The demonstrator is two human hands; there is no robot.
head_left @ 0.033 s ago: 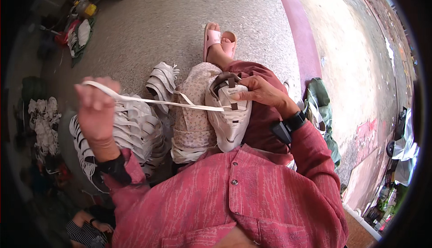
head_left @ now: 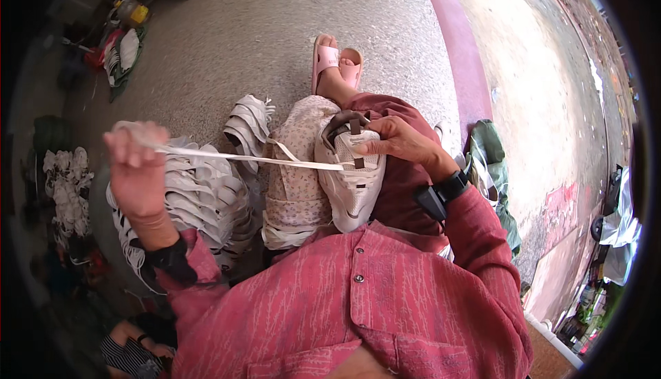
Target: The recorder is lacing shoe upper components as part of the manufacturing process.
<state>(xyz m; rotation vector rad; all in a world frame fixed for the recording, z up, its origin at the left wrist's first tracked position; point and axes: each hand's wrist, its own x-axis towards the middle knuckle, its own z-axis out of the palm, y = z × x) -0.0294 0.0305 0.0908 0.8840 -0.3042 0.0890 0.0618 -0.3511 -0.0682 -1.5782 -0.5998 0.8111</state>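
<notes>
A white shoe upper (head_left: 352, 196) with a brown collar lies on my lap, its toe toward me. My right hand (head_left: 406, 141) grips it at the tongue, thumb on top and fingers at the collar's edge. Out to the left, my left hand (head_left: 138, 169) is raised and closed on a flat white shoelace (head_left: 255, 159), slightly blurred. The lace runs taut from that hand to the upper's eyelet area. A second stretch of lace loops over the floral cloth (head_left: 296, 193) on my left leg.
Stacked white shoe uppers (head_left: 206, 186) stand left of my leg, with a smaller stack (head_left: 249, 123) just beyond. A white heap (head_left: 69, 186) is farther left. A green sack (head_left: 487, 145) sits at my right. Another person's arm (head_left: 134, 338) shows at lower left.
My left hand has moved a little farther left and slightly down, drawing the lace with it. The right hand and the shoe upper stay in place.
</notes>
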